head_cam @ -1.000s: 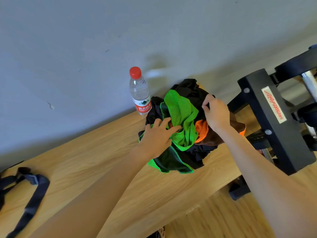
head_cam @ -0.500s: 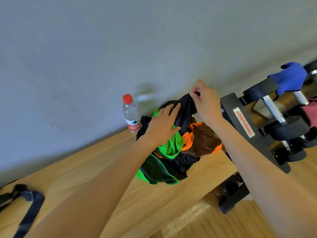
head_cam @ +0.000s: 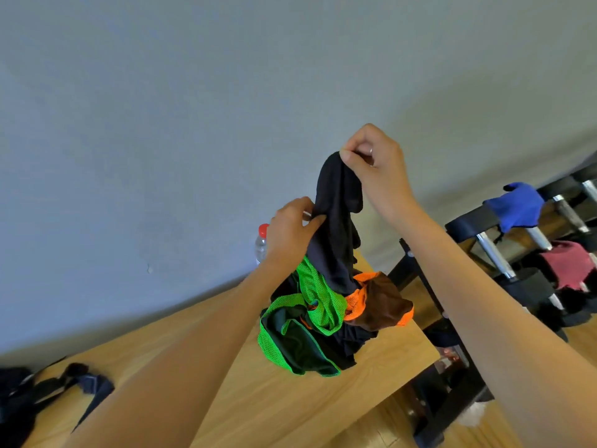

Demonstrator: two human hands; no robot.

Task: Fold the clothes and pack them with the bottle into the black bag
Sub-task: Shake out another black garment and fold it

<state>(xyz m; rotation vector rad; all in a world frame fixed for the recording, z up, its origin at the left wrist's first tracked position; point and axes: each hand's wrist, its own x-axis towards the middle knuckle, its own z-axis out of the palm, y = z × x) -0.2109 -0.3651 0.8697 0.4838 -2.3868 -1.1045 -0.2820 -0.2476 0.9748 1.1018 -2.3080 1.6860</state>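
Garment (head_cam: 336, 221) hangs lengthwise upright, pinched by right hand (head_cam: 378, 169) atop and left hand (head_cam: 290, 231) midway.

You're pinching a matt black cloth garment (head_cam: 336, 221); under it the green top (head_cam: 315, 294) is open mesh, the orange trim (head_cam: 355, 303) mesh too. The tabletop (head_cam: 274, 402) is smooth pale wood with a soft sheen. The bottle (head_cam: 261, 242) is clear plastic, red capped. At the tabletop's right edge, the rack (head_cam: 423, 286) looks matt black metal, its dumbbell handles (head_cam: 492, 255) glossy chrome
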